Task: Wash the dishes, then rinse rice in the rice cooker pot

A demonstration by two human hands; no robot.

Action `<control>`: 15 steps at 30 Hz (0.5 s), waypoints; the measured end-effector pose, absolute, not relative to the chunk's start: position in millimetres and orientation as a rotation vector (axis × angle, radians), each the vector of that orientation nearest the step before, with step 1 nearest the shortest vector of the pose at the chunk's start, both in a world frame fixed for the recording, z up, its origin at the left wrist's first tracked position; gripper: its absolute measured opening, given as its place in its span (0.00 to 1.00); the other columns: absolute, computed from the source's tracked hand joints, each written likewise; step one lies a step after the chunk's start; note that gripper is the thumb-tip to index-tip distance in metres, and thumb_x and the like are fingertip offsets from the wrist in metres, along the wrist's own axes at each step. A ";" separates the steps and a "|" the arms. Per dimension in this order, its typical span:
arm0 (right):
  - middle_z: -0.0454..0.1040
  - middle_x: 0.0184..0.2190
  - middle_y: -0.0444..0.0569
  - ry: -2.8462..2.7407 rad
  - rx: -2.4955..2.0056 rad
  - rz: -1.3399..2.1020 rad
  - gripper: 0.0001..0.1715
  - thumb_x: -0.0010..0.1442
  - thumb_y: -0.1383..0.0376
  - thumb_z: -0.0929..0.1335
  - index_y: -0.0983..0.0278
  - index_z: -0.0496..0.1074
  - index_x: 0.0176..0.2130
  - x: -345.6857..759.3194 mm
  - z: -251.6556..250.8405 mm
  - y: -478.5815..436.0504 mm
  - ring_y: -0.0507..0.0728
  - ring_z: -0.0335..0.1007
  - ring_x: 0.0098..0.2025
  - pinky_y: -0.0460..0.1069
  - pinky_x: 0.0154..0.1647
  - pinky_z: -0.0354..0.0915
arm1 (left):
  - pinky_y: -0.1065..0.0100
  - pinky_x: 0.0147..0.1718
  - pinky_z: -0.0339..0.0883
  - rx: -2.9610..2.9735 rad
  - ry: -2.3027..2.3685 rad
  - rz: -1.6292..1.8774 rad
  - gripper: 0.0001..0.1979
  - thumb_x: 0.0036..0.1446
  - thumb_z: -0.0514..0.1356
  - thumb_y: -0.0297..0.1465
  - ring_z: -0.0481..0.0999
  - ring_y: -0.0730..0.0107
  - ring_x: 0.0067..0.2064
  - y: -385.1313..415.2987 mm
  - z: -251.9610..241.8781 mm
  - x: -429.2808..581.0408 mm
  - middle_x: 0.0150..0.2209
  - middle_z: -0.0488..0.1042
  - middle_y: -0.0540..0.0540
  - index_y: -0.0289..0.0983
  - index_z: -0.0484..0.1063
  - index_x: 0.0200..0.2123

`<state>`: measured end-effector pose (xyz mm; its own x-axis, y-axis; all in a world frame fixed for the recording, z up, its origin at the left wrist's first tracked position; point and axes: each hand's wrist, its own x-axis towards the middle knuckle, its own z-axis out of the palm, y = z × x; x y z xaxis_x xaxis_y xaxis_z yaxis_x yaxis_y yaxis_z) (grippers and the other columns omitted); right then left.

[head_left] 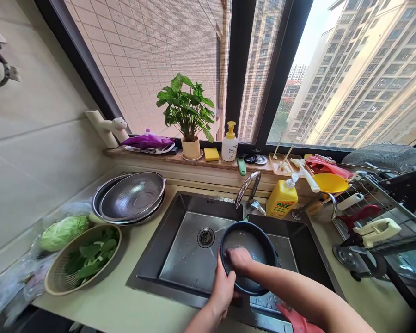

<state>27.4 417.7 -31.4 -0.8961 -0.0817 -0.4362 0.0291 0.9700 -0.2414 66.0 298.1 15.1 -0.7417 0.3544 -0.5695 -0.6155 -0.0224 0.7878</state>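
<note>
Dark round pan [244,243] held tilted over the stainless steel sink [208,203], at 4 o'clock from the drain [205,237]. Left hand [223,289] curled around the outer wall, gripping; right hand [239,259] pressed palm-down inside, grasp unclear. Maintain firm grip; apply even pressure. Pan underside hidden; red item [296,321] at pan's 5 o'clock cut off by frame, type unclear.
</note>
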 end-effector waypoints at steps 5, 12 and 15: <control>0.71 0.47 0.61 2.791 -0.623 -0.194 0.17 0.61 0.60 0.61 0.66 0.72 0.43 23.5 -25.2 429.8 0.67 0.64 0.51 0.64 0.50 0.61 | 0.65 0.36 0.76 -0.314 1.563 1.837 0.47 0.51 0.59 0.29 0.73 0.58 0.51 298.6 16.0 64.8 0.65 0.55 0.40 0.48 0.33 0.67; 0.64 0.57 0.66 2.820 -0.247 0.012 0.29 0.55 0.68 0.64 0.64 0.64 0.57 31.9 -35.5 450.6 0.72 0.65 0.53 0.66 0.45 0.67 | 0.64 0.34 0.76 -0.337 1.504 1.901 0.47 0.49 0.60 0.28 0.77 0.60 0.46 295.8 20.8 62.6 0.62 0.62 0.42 0.50 0.36 0.66; 0.65 0.55 0.72 2.757 -0.072 0.035 0.30 0.53 0.69 0.65 0.68 0.66 0.56 48.2 -36.4 447.6 0.73 0.70 0.49 0.62 0.36 0.71 | 0.63 0.31 0.76 -0.443 1.430 1.856 0.39 0.49 0.59 0.28 0.79 0.61 0.39 295.1 11.7 60.6 0.52 0.73 0.41 0.45 0.47 0.64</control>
<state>48.2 447.6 -36.4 -0.9262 -0.0453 -0.3744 -0.0547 0.9984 0.0145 60.6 295.1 11.7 -0.6676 0.3423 -0.6612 -0.7267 -0.1061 0.6788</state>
